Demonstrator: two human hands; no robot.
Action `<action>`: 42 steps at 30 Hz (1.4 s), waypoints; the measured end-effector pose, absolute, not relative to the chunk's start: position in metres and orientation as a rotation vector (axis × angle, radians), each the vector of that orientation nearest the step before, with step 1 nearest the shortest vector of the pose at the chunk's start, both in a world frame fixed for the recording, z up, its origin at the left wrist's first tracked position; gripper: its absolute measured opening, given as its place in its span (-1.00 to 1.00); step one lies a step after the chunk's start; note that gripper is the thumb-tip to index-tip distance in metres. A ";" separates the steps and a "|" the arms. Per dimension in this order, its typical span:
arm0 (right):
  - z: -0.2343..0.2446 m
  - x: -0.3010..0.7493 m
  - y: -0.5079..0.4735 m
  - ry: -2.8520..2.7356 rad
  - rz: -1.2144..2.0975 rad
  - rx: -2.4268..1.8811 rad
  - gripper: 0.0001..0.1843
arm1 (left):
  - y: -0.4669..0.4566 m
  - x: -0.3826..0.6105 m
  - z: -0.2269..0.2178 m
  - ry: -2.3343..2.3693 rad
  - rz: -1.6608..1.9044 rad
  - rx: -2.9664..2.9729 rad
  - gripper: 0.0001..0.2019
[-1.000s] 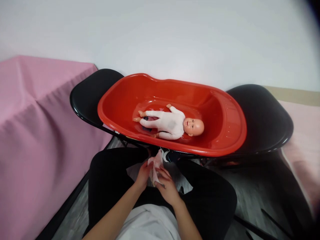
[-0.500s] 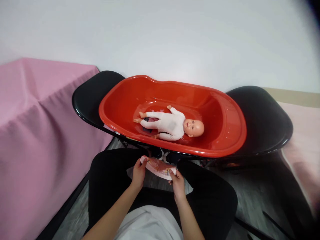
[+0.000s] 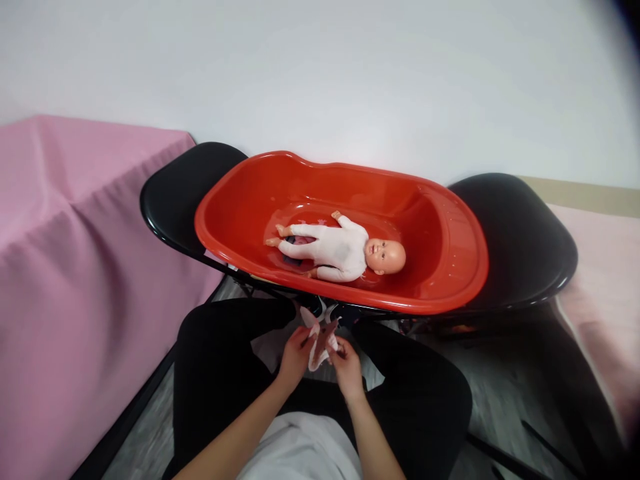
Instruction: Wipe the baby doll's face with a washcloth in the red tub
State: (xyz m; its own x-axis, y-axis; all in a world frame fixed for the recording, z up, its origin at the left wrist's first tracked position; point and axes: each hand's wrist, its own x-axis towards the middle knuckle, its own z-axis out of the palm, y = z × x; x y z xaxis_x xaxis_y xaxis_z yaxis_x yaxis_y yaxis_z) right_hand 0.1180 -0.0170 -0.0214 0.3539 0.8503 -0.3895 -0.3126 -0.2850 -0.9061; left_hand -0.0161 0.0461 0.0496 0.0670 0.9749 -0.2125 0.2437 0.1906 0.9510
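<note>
My left hand (image 3: 295, 355) and my right hand (image 3: 346, 364) are close together over my lap, both pinching a small pink and white piece of cloth (image 3: 319, 341) that is bunched between them. Just beyond my knees a red plastic baby tub (image 3: 450, 253) rests across two black chairs. In the tub lies a baby doll (image 3: 340, 250) in a pale pink suit, on its back, head to the right.
A black chair (image 3: 173, 193) supports the tub's left end and another black chair (image 3: 520, 247) its right end. A pink-covered surface (image 3: 75, 253) fills the left side, another pinkish one (image 3: 605, 293) the right. A white sheet (image 3: 370, 375) lies on my lap. A white wall is behind.
The cloth was stretched wide between my hands half a second ago. Now my hands have come together and the cloth is folded up between them.
</note>
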 end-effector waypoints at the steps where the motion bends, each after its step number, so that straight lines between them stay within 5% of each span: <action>1: -0.019 0.118 -0.018 -0.540 1.228 -1.421 -0.44 | 0.042 -0.014 0.048 1.379 0.837 1.275 -0.61; 15: 0.005 0.127 -0.017 -0.627 1.106 -1.486 -0.56 | 0.019 -0.006 0.037 1.281 0.553 1.617 -0.55; 35: 0.015 0.121 -0.018 -0.680 1.086 -1.452 -0.63 | 0.022 -0.002 0.037 1.276 0.622 1.422 -0.58; 42: 0.007 0.121 -0.019 -0.670 1.131 -1.431 -0.62 | 0.015 0.001 0.032 1.219 0.573 1.516 -0.74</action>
